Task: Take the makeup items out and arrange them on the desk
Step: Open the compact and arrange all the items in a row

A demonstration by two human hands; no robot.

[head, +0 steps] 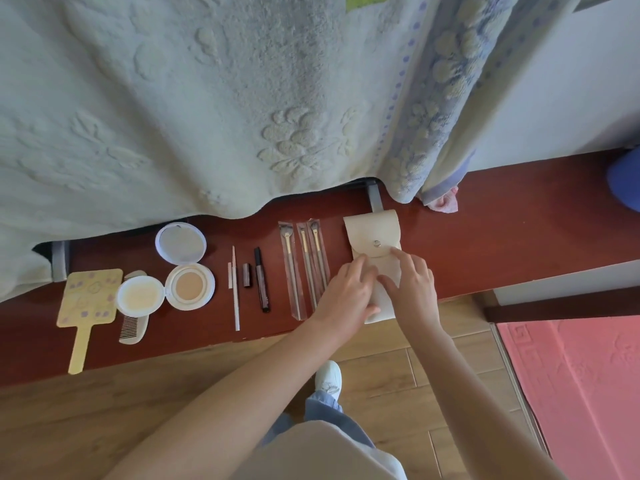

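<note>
A cream pouch (372, 230) with a snap flap lies flat on the red-brown desk (502, 237). My left hand (346, 292) and my right hand (412, 285) rest on its lower half with fingers spread, pressing it down. To the left, three wrapped brushes (303, 265) lie side by side. Further left are a dark mascara tube (261, 280), a small dark lipstick (246, 275), a thin white pencil (235, 289), an open cushion compact (185, 265), a round cream jar (139, 294), a comb (133, 327) and a yellow hand mirror (86, 299).
A pale green embossed blanket (173, 116) hangs over the back of the desk, with a blue floral cloth (436, 116) beside it. A pink rag (445, 200) lies behind the pouch. A pink mat (581, 393) covers the wooden floor at right.
</note>
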